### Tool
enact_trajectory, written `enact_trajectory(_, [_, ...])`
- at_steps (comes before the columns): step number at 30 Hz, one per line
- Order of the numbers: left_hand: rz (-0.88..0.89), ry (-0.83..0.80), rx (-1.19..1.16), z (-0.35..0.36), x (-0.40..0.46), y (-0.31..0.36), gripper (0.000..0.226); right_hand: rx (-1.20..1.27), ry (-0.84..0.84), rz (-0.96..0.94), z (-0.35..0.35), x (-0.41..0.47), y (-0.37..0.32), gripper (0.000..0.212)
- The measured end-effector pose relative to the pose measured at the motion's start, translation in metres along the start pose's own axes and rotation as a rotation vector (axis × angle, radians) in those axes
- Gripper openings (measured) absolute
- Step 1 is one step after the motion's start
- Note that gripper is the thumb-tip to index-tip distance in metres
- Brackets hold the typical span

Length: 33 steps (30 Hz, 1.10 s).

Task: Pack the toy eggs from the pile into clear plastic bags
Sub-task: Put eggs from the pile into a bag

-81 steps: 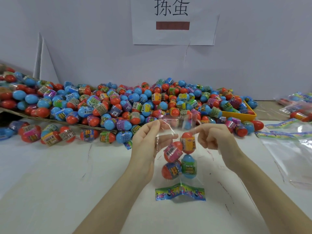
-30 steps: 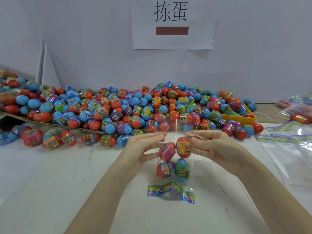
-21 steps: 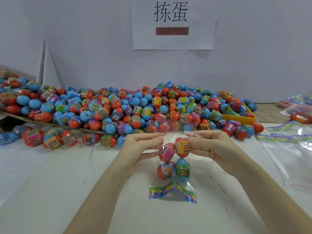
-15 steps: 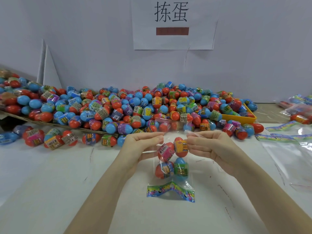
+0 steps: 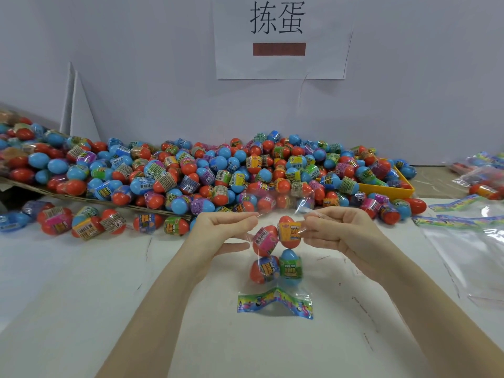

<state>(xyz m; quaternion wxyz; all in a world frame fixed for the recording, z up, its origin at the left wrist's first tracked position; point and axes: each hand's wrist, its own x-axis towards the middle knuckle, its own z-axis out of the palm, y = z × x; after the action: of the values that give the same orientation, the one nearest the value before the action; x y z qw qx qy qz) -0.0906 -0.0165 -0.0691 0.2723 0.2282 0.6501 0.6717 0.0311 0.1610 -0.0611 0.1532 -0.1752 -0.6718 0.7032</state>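
Across the lower half of the frame: white worktop [image 5: 81, 309], scuffed, carrying everything listed. Along the middle band, left edge to right of centre: pile of toy eggs [image 5: 218, 170], red and blue shells with printed wrappers, heaped against the back wall, its left part lying on a cardboard sheet [image 5: 32, 186]. Upper centre: paper sign [image 5: 281, 36] fixed to the wall. Right of centre, at the pile's edge: yellow tray [image 5: 387, 190], partly buried in eggs. Far right: loose clear bags with printed headers [image 5: 463, 222], flat on the worktop; beyond them filled bags, blurred. Centre: one clear plastic bag [image 5: 275, 268], held mouth upward, printed header strip hanging at the bottom just above or on the worktop, which cannot be told. Contents: four eggs [image 5: 275, 255], two above two. Left hand [image 5: 218, 233]: thumb and fingertips pinching the bag's upper left edge. Right hand [image 5: 341, 233]: pinching the upper right edge; hands apart, the film stretched between them. Step judged in hand: closing the mouth of a loaded bag. Next move would call for bringing the two edges together evenly above the top eggs and pressing the seal along its length, without letting the eggs shift.
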Motion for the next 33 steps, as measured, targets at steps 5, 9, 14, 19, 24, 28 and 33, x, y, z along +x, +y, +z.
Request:
enact_trajectory(5, [0.052, -0.064, 0.038, -0.006, 0.000, 0.002, 0.013, -0.038, 0.022, -0.045, 0.001, 0.001, 0.002, 0.007])
enact_trajectory(9, [0.088, -0.076, 0.006, -0.009, 0.001, 0.001, 0.016, -0.010, 0.003, -0.071, 0.002, -0.001, 0.000, 0.013])
enact_trajectory(14, [0.050, -0.110, -0.105, -0.012, 0.003, -0.003, 0.020, 0.014, -0.071, -0.121, 0.002, -0.003, -0.001, 0.017])
enact_trajectory(19, [0.020, -0.138, -0.171, -0.016, 0.003, -0.005, 0.017, 0.023, -0.128, -0.172, 0.002, -0.004, -0.001, 0.018])
enact_trajectory(24, [0.030, -0.160, -0.189, -0.020, 0.004, -0.007, 0.019, 0.032, -0.133, -0.195, 0.002, -0.004, 0.001, 0.017])
enact_trajectory(28, [0.059, -0.174, -0.209, -0.023, 0.005, -0.009, 0.022, 0.006, -0.134, -0.231, 0.006, -0.006, 0.001, 0.017])
enact_trajectory(33, [0.091, -0.239, -0.138, -0.023, 0.006, -0.008, 0.026, -0.105, -0.107, -0.284, 0.004, -0.006, -0.001, 0.036])
